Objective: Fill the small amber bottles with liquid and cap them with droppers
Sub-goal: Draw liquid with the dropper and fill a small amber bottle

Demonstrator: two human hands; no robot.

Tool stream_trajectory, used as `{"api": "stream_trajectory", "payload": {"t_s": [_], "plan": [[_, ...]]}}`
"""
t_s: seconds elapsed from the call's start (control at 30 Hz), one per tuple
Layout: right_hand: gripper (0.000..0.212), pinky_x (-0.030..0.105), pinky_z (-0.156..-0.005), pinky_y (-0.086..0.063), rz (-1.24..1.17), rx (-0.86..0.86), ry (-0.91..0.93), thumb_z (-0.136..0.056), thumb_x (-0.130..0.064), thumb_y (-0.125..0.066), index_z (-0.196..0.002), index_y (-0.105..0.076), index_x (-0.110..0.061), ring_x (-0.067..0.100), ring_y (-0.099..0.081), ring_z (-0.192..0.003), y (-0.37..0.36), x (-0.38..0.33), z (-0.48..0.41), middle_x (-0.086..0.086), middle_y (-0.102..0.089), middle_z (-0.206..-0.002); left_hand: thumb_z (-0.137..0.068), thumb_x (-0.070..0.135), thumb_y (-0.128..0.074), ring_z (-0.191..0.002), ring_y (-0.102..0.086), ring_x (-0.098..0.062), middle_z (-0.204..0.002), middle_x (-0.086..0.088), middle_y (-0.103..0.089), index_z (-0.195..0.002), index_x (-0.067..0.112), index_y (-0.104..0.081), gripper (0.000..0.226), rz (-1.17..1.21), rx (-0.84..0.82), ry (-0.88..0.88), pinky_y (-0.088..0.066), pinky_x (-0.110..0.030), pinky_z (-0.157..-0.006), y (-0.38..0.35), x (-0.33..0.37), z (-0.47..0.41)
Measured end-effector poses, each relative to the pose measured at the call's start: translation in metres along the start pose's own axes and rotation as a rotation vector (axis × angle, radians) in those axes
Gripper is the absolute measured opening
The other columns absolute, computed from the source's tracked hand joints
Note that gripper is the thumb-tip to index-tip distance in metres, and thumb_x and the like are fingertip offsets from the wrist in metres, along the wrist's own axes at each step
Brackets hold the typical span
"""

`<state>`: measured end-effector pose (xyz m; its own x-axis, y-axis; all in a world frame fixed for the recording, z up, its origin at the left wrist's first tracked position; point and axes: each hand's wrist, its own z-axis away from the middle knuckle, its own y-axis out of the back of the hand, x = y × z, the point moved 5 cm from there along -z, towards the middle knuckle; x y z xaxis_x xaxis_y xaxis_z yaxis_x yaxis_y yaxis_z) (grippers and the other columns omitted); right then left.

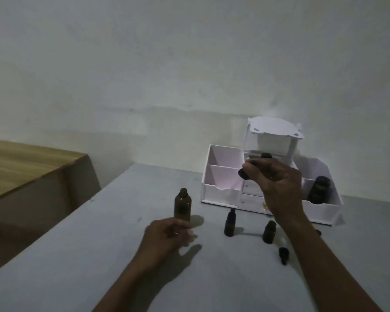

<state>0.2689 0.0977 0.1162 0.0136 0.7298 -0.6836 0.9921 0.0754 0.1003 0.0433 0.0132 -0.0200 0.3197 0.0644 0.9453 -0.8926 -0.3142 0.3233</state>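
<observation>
The place looks like a plain room in a home, set up for small craft work, though nothing settles that. The wall [189, 64] is painted pale and rough, with an uneven seam running across it low down. The light is dim. The surface [99, 255] is a plain grey top. Past its left edge stands a wooden table [20, 163] with a light grained top. Along the far edge of the surface, toward the right, sits a white organiser [221, 176] of the household kind, with open compartments and small drawers. Amber bottles [182, 208] stand loose on the surface in front of it, and a dark jar [319, 190] sits in its right compartment.
</observation>
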Motion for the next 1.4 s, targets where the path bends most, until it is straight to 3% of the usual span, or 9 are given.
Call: {"api": "stream_trajectory", "payload": {"t_s": [0.1, 0.2, 0.3, 0.47, 0.67, 0.77, 0.93, 1.13, 1.4], "plan": [[0.011, 0.016, -0.071, -0.057, -0.054, 0.041, -0.011, -0.085, -0.012, -0.074, -0.095, -0.074, -0.018, 0.008, -0.074, -0.078, -0.030, -0.001, -0.005, -0.006, -0.076, -0.083, -0.085, 0.014, -0.076, -0.076, -0.073, -0.022, -0.091, -0.006, -0.075, -0.098, 0.019, -0.074, 0.014, 0.145, 0.255, 0.093, -0.062, -0.040, -0.075, 0.038, -0.020, -0.011], [0.012, 0.013, -0.068, -0.055, -0.108, 0.062, -0.039, -0.085, -0.012, -0.074, -0.095, -0.074, -0.017, 0.002, -0.073, -0.074, -0.059, -0.001, -0.013, -0.007, -0.074, -0.083, -0.082, 0.016, -0.079, -0.083, -0.072, -0.023, -0.097, -0.006, -0.075, -0.098, 0.021, -0.075, 0.017, 0.263, 0.347, 0.080, -0.059, -0.045, -0.083, 0.049, -0.027, -0.026], [0.013, 0.009, -0.069, -0.053, -0.065, 0.054, -0.025, -0.085, -0.017, -0.074, -0.099, -0.074, -0.016, -0.005, -0.070, -0.076, -0.080, 0.002, -0.019, -0.012, -0.073, -0.084, -0.076, 0.009, -0.083, -0.099, -0.066, -0.021, -0.105, -0.002, -0.071, -0.102, 0.020, -0.074, 0.030, 0.356, 0.272, 0.058, -0.057, -0.035, -0.080, 0.039, -0.020, -0.038], [0.011, 0.010, -0.070, -0.053, -0.080, 0.058, -0.035, -0.085, -0.016, -0.075, -0.097, -0.073, -0.017, -0.005, -0.070, -0.077, -0.093, 0.014, -0.017, -0.013, -0.073, -0.083, -0.077, -0.002, -0.074, -0.108, -0.061, -0.026, -0.113, -0.007, -0.069, -0.108, 0.016, -0.070, 0.036, 0.455, 0.077, -0.043, -0.054, -0.016, -0.056, 0.023, -0.009, -0.047], [0.008, 0.010, -0.070, -0.053, -0.036, 0.006, -0.050, -0.085, -0.021, -0.075, -0.092, -0.073, -0.023, -0.001, -0.072, -0.077, -0.101, 0.025, -0.015, -0.016, -0.073, -0.079, -0.079, 0.010, -0.080, -0.098, -0.063, 0.000, -0.104, 0.019, -0.067, -0.108, 0.037, -0.063, 0.043, 0.160, 0.043, -0.143, -0.050, -0.019, -0.080, 0.019, -0.016, -0.058], [0.009, 0.010, -0.071, -0.053, -0.011, -0.008, -0.054, -0.086, -0.023, -0.074, -0.095, -0.074, -0.021, -0.001, -0.072, -0.078, -0.107, 0.031, -0.013, -0.015, -0.073, -0.082, -0.078, 0.018, -0.083, -0.101, -0.062, -0.004, -0.110, 0.015, -0.065, -0.121, 0.032, -0.061, 0.051, 0.103, 0.068, -0.161, -0.051, -0.022, -0.087, 0.017, -0.017, -0.060], [0.020, 0.012, -0.072, -0.055, 0.072, -0.115, -0.072, -0.086, -0.028, -0.074, -0.101, -0.076, -0.015, 0.001, -0.072, -0.076, -0.125, 0.041, -0.007, -0.007, -0.076, -0.085, -0.080, 0.020, -0.082, -0.091, -0.062, 0.005, -0.100, 0.025, -0.062, -0.112, 0.040, -0.059, 0.044, 0.132, 0.088, -0.155, -0.045, -0.008, -0.069, 0.016, -0.016, -0.054], [0.013, 0.003, -0.069, -0.048, 0.201, -0.226, -0.129, -0.085, -0.028, -0.075, -0.096, -0.077, -0.020, -0.004, -0.069, -0.080, -0.137, 0.067, 0.009, -0.015, -0.073, -0.084, -0.078, 0.023, -0.083, -0.096, -0.067, -0.003, -0.105, 0.016, -0.070, -0.113, 0.039, -0.064, 0.042, 0.172, 0.091, -0.169, -0.050, -0.015, -0.074, 0.018, -0.017, -0.053], [0.005, 0.000, -0.066, -0.046, 0.217, -0.220, -0.157, -0.086, -0.025, -0.074, -0.089, -0.077, -0.022, -0.011, -0.065, -0.076, -0.140, 0.073, 0.012, -0.021, -0.068, -0.078, -0.078, 0.025, -0.083, -0.097, -0.067, -0.005, -0.111, 0.010, -0.070, -0.118, 0.034, -0.064, 0.045, 0.181, 0.094, -0.162, -0.051, -0.018, -0.077, 0.016, -0.020, -0.054]]}}
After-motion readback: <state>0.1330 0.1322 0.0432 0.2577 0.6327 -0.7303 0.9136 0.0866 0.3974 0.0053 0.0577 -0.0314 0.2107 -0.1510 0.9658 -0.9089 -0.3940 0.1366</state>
